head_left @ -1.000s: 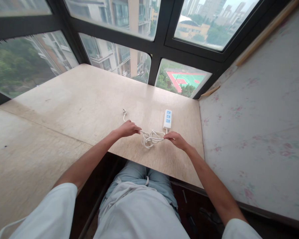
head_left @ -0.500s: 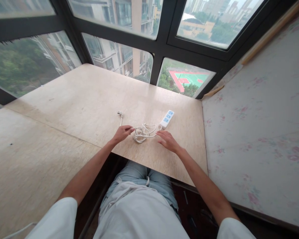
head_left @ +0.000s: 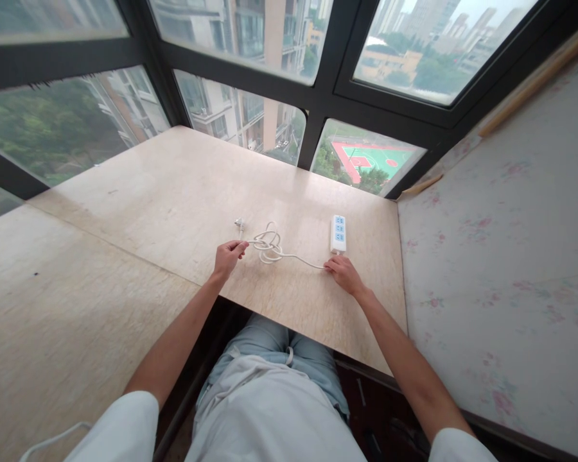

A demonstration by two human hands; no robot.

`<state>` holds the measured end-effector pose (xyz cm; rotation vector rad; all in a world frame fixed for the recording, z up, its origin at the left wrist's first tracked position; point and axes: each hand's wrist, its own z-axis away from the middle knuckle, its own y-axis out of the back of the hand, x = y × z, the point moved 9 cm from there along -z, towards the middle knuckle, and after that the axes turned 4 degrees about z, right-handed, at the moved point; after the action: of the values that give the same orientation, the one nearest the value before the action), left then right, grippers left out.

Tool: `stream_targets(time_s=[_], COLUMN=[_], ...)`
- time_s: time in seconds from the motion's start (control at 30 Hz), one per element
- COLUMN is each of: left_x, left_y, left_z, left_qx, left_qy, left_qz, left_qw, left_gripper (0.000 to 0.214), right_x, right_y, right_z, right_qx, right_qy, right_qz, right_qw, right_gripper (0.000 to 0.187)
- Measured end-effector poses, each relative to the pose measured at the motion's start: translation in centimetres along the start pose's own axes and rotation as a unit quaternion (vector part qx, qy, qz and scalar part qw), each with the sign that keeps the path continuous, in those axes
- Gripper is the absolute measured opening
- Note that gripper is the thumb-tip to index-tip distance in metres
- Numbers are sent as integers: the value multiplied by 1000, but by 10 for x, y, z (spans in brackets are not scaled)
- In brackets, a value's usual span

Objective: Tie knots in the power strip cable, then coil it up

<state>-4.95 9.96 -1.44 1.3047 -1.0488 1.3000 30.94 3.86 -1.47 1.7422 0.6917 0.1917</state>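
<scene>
A white power strip (head_left: 338,233) with blue socket faces lies on the stone-look surface, its cord end towards me. Its white cord (head_left: 270,253) forms loose, tangled loops between my hands. Near the power strip, my right hand (head_left: 344,273) is closed on the cord. To the left of the loops, my left hand (head_left: 228,257) pinches another stretch of the same cord. Just beyond that hand rests the plug (head_left: 239,223), with its prongs pointing left.
Dark window frames (head_left: 313,115) border the far side of the surface (head_left: 173,186). A floral-papered wall (head_left: 501,276) stands at the right. Another white cord (head_left: 52,440) lies at the lower left. The front edge of the surface is just above my lap.
My right hand has closed on the cord and moved right. The power strip has shifted right and turned more upright in view. The loops are looser, with a straighter stretch towards the strip.
</scene>
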Motion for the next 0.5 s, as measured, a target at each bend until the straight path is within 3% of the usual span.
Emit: stream_targets(time_s=[0.2,0.3,0.5], left_x=[2,10,15], left_y=[5,3,-17], left_z=[-2,-1,13], left_qx=[10,-5,-137], left_qy=[-35,-101,-260], left_qz=[-91,-148,-286], left_qw=[995,984,912], left_gripper=[26,25,33], right_x=[18,25,40], right_y=[8,8,12], right_z=[0,6,24], right_qx=[5,5,18], right_qy=[-22,-32,-67], right_qz=[26,36,55], right_qw=[999,999,996], right_gripper=[18,17,18])
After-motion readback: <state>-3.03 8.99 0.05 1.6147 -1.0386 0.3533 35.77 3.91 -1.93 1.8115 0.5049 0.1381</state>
